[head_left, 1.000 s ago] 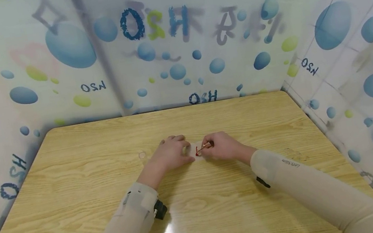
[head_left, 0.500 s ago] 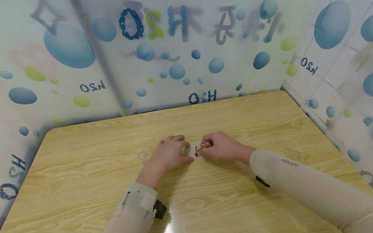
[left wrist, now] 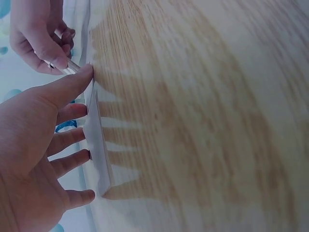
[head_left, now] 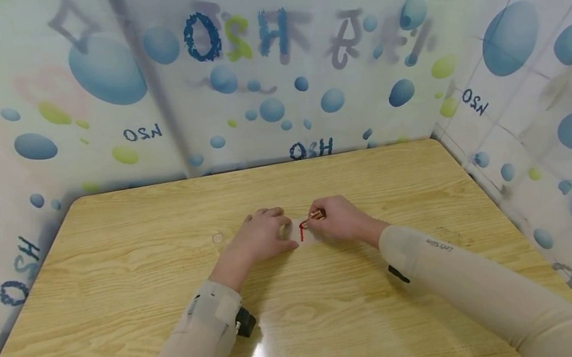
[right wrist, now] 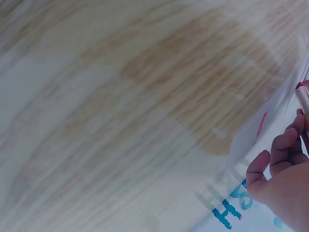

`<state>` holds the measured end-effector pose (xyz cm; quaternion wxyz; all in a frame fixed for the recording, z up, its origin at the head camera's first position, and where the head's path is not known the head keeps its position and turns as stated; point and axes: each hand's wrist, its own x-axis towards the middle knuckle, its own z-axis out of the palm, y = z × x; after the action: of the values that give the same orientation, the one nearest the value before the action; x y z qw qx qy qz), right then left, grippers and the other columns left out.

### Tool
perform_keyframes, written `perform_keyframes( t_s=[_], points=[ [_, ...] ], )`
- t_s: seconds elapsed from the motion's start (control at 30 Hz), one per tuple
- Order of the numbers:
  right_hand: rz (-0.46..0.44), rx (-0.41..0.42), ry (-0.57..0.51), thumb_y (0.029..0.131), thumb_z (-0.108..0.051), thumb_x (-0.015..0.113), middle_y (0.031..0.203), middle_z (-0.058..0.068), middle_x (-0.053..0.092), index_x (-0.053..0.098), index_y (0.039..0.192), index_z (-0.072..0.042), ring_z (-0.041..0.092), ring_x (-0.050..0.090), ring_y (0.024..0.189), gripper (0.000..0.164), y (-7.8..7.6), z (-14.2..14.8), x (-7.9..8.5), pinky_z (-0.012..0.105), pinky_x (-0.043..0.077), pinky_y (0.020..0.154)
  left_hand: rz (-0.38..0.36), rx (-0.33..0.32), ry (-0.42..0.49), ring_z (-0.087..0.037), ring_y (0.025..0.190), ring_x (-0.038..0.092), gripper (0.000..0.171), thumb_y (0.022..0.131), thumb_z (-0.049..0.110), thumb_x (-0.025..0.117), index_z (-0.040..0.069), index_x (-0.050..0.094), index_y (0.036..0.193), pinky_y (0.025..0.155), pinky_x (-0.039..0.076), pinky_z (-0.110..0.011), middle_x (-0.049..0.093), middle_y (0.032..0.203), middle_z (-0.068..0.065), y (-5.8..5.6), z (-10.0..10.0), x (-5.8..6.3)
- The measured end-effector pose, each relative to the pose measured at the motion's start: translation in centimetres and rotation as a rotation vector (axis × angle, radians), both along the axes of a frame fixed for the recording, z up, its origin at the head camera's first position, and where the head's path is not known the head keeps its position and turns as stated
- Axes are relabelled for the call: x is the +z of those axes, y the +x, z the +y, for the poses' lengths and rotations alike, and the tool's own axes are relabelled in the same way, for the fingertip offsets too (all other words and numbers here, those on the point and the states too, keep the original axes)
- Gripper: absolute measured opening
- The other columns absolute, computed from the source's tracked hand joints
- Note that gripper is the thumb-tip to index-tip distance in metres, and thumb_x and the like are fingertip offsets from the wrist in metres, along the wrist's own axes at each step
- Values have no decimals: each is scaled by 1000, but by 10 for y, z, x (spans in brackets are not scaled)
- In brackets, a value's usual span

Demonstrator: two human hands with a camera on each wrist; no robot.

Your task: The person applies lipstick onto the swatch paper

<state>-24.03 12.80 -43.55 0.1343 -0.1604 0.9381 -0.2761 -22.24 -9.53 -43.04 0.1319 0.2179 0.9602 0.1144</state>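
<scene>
On the table lies a small white sheet of paper (left wrist: 99, 145), with a red stroke (head_left: 302, 234) running along it. My left hand (head_left: 262, 234) is spread loosely over the sheet's left part, fingertips and thumb at its edge in the left wrist view. A slim copper-coloured stick (head_left: 315, 215) with a red tip is pinched in my right hand (head_left: 341, 218). The tip meets the upper end of the red stroke. In the right wrist view the stick (right wrist: 303, 99) shows only partly at the right edge, and the curled fingers (right wrist: 284, 140) hide the rest.
A small clear, round-topped thing (head_left: 218, 239) lies left of the left wrist, partly hidden behind it. The wood-grained table (head_left: 306, 306) ends at a white wall sheet (head_left: 268, 69) printed with blue and green drops. Another such wall stands to the right.
My right hand has moved slightly away from me with the stick, its tip shifting from the near end of the red stroke to the far end. The left hand stays put.
</scene>
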Motion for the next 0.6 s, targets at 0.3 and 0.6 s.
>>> perform_keyframes(
  t_s=[0.3, 0.6],
  points=[
    [-16, -11, -6, 104, -34, 68, 110, 3, 73, 72, 108, -16, 19, 62, 98, 19, 1, 0, 0, 39, 54, 91, 8, -4, 0, -40, 158, 38, 60, 100, 51, 72, 17, 64, 148, 126, 32, -68, 44, 169, -13, -1, -1, -2],
    [10, 2, 4, 105, -36, 68, 111, 2, 73, 72, 108, -17, 19, 63, 99, 20, 1, -1, -2, 40, 56, 93, 9, -4, 4, -40, 158, 37, 60, 100, 51, 72, 17, 63, 149, 126, 32, -67, 44, 169, -13, -1, -1, -2]
  ],
)
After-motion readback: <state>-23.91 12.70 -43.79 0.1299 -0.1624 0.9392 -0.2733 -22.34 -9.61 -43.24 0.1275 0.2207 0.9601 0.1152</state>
